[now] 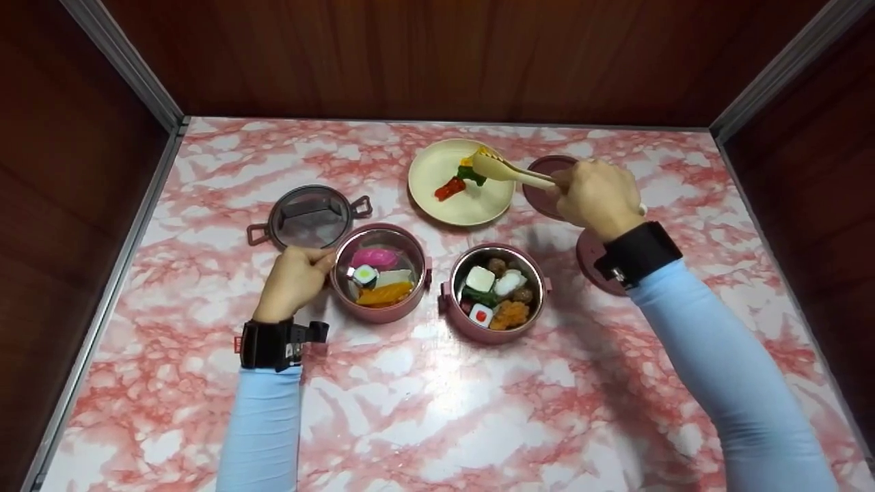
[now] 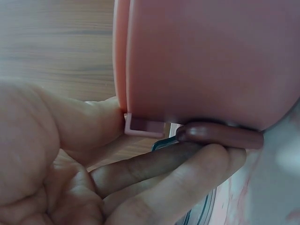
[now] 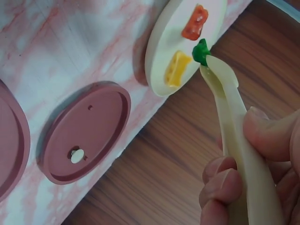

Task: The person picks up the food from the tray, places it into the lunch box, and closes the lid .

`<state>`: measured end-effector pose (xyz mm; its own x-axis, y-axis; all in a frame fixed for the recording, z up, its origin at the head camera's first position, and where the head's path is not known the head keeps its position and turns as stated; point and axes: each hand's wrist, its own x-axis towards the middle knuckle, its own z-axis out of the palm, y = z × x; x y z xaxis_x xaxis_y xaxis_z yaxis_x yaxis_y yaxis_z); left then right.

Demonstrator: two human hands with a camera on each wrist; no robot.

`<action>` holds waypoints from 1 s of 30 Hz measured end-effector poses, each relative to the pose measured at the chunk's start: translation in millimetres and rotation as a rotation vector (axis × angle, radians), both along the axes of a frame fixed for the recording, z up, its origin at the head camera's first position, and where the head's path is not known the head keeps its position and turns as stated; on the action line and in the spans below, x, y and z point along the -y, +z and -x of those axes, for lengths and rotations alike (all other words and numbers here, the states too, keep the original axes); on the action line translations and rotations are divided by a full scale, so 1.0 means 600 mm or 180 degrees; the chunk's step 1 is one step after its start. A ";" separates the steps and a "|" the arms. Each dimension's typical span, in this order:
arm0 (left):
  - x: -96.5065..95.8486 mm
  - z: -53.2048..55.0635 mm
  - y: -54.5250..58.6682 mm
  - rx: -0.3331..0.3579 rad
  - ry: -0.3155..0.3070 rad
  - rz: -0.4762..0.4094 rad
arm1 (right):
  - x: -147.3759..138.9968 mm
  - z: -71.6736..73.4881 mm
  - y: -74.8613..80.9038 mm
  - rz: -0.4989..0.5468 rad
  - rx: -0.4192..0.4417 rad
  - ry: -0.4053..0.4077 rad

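Cream tongs [image 1: 504,171] are held in my right hand [image 1: 601,198] above the cream plate [image 1: 427,167]. In the right wrist view, a green gummy bear [image 3: 200,52] is at the tongs' tips; whether they pinch it I cannot tell. A red gummy bear [image 3: 195,22] and a yellow one [image 3: 177,69] lie on the plate. My left hand [image 1: 290,283] grips the left pink lunch pot [image 1: 379,313], thumb at its rim and fingers by the side clasp [image 2: 220,134]. Inside are a sushi roll [image 1: 365,275], a pink piece [image 1: 374,258] and an orange piece [image 1: 384,294].
A second pink lunch pot [image 1: 493,335] with several toy foods stands to the right. Behind the left pot lies a clear lid [image 1: 311,213] with dark handles. Two dark pink lids [image 3: 89,133] [image 3: 11,140] lie under and beside my right hand. Wooden walls [image 1: 437,61] enclose the marbled table [image 1: 410,424].
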<state>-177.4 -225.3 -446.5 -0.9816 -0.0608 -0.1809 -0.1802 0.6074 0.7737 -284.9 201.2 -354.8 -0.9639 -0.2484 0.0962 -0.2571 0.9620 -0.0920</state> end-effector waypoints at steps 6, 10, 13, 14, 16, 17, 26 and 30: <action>-0.001 -0.001 0.000 -0.0096 0.0000 0.0038 | -0.003 -0.014 0.016 -0.0012 0.0005 -0.0020; -0.001 0.000 -0.001 -0.0082 -0.0007 0.0018 | 0.003 -0.030 0.034 0.0011 -0.0169 0.0069; -0.001 0.000 -0.001 -0.0044 -0.0004 0.0005 | 0.015 -0.048 0.047 0.0051 -0.0322 0.0194; -0.001 0.000 -0.002 -0.0031 -0.0003 0.0005 | 0.021 -0.056 0.051 0.0068 -0.0384 0.0263; 0.000 0.000 -0.002 -0.0013 0.0000 0.0001 | 0.033 -0.073 0.058 0.0079 -0.0497 0.0417; 0.000 0.000 -0.002 -0.0013 -0.0003 -0.0003 | 0.040 -0.083 0.061 0.0094 -0.0553 0.0505; 0.001 0.000 -0.003 -0.0118 -0.0027 0.0055 | 0.108 -0.153 0.074 -0.0141 -0.0543 0.0980; 0.000 0.000 -0.003 -0.0135 -0.0021 0.0058 | 0.139 -0.173 0.071 -0.0439 -0.0324 0.1086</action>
<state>-177.6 -225.3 -448.2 -0.9888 -0.0572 -0.1380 -0.1434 0.6226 0.7693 -181.3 117.8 -312.2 -0.8107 -0.5707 0.1305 -0.5659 0.8210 0.0749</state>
